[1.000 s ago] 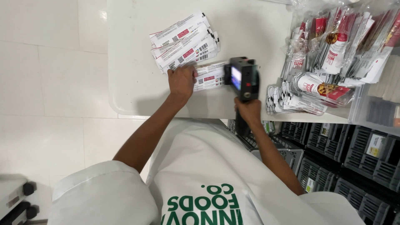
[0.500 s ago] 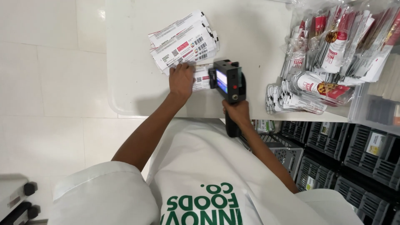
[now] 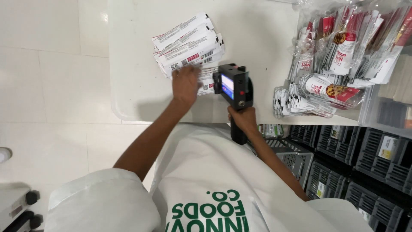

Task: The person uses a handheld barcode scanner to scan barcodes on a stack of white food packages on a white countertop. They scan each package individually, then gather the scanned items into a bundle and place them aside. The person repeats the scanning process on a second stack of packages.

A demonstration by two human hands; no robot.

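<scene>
Fingers of the left hand [image 3: 185, 83] lie flat and open on the fanned white paper packets [image 3: 189, 45] on the white table [image 3: 128, 64], while the right hand [image 3: 243, 119] grips tight the black handheld printer [image 3: 233, 86] just beside them.

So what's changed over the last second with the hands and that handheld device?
The right hand has slid the black handheld device leftward along the fanned white packets, closer to the left hand. The left hand stays pressed on the packets. The bagged pouches at right haven't moved.
</scene>
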